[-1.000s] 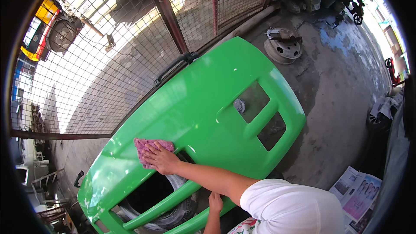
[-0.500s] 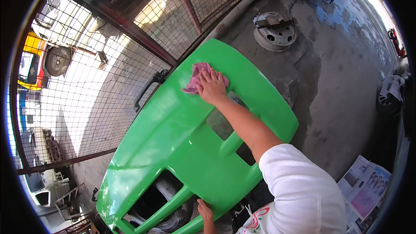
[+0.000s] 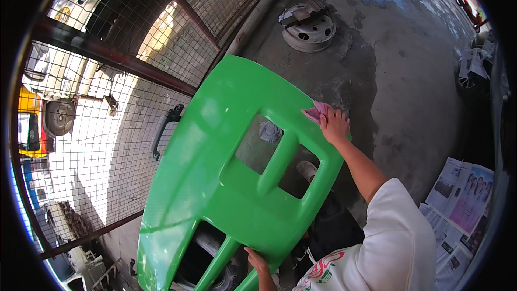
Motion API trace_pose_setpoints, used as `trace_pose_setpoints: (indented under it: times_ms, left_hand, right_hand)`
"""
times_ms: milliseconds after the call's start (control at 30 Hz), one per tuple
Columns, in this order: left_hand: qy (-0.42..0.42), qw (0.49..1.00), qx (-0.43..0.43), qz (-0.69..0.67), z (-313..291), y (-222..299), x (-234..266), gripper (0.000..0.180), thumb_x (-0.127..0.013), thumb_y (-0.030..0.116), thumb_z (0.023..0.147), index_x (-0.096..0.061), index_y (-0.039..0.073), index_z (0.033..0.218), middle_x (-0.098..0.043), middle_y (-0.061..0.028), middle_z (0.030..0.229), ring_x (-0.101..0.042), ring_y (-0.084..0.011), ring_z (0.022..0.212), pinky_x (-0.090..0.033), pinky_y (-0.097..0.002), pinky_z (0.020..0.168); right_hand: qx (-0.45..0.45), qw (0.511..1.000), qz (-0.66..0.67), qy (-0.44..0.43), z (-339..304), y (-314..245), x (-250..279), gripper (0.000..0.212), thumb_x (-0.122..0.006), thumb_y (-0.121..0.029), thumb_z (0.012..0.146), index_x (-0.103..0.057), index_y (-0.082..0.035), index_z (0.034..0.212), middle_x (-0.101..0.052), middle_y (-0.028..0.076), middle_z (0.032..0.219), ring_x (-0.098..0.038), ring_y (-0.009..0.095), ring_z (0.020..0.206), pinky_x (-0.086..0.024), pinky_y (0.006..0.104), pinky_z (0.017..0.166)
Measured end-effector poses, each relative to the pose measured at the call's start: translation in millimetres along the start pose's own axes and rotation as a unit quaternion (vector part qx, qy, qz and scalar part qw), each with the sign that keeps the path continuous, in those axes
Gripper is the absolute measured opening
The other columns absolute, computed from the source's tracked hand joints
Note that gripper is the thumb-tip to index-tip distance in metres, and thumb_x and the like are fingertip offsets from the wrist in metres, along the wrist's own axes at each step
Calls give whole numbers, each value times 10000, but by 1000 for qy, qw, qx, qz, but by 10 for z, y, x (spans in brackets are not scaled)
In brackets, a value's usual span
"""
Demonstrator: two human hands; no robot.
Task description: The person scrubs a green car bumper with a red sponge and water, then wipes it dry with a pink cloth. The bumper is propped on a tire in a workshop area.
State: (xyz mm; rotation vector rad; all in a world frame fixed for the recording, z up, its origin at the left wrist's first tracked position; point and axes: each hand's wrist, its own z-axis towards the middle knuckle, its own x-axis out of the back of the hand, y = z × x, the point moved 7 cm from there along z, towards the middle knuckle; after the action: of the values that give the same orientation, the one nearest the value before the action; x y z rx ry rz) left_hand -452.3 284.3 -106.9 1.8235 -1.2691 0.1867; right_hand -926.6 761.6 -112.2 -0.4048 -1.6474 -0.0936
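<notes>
Arm (image 3: 365,171) outstretched, right hand (image 3: 336,127) closed over pink cloth (image 3: 315,111), left hand (image 3: 257,261) clamped on green panel (image 3: 237,199)

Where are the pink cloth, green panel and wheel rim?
Pink cloth (image 3: 317,110): head view, its uncovered part.
Green panel (image 3: 242,195): head view, solid middle.
Wheel rim (image 3: 309,44): head view, outer side.

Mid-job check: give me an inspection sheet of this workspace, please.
Surface: grey floor with darker and bluish patches.
Job's things: glossy green panel with openings; pink cloth at its upper right edge.
Clutter: wheel rim with something lying on top; printed sheets at lower right; tyre visible through the panel's lower openings.
Grips: right grip on the pink cloth; left grip by a lower opening, fingers partly hidden.
Cables: nothing seen.
Surroundings: mesh fence at left, yellow vehicle beyond it.
</notes>
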Motion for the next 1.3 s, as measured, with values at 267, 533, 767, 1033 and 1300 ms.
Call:
trace_pose_setpoints:
  times_ms: [267,533,767,1033,1300]
  left_hand:
    - [-90,994,-68,-16,-157,277,-68,772,-367,663,1065,-702,-31,1095,-552,4,730,-477,-122,653,-352,-314,586]
    - [-93,990,-85,-70,-264,271,-36,694,-343,553,1113,-660,-65,1116,-620,-10,841,-484,-115,744,-369,-313,667]
    - [-76,994,-75,-19,-295,455,-102,705,-345,564,1109,-660,-65,1053,-615,-16,816,-475,-124,738,-365,-323,663]
    - [-64,995,-67,-35,-252,293,-67,635,-376,506,1117,-628,-65,999,-501,24,736,-399,-102,700,-308,-325,620]
    - [-171,978,-81,-84,-186,239,-55,538,-431,484,1111,-641,2,998,-478,40,747,-374,-79,699,-298,-295,619]
  right_hand:
    - [-42,995,45,78,-1759,973,-42,611,-514,-445,1013,-485,-100,1516,-473,213,1411,-501,420,1239,-405,544,1051]
    - [79,994,-41,68,-1330,-119,216,702,-504,-465,1008,-411,-53,1569,-204,254,1676,-264,501,1502,-210,654,1205]
    - [249,967,-39,20,448,-2034,-166,743,-467,-575,1006,-394,-123,1591,-261,194,1675,-265,457,1520,-207,631,1214]
    - [453,889,-56,-37,594,-2290,-300,701,-555,-555,964,-355,-368,1609,-188,124,1714,-245,399,1544,-237,585,1218]
    - [310,949,-35,-55,-515,-1315,-103,545,-554,-399,939,-551,-352,1483,-281,28,1685,-295,405,1513,-279,629,1191]
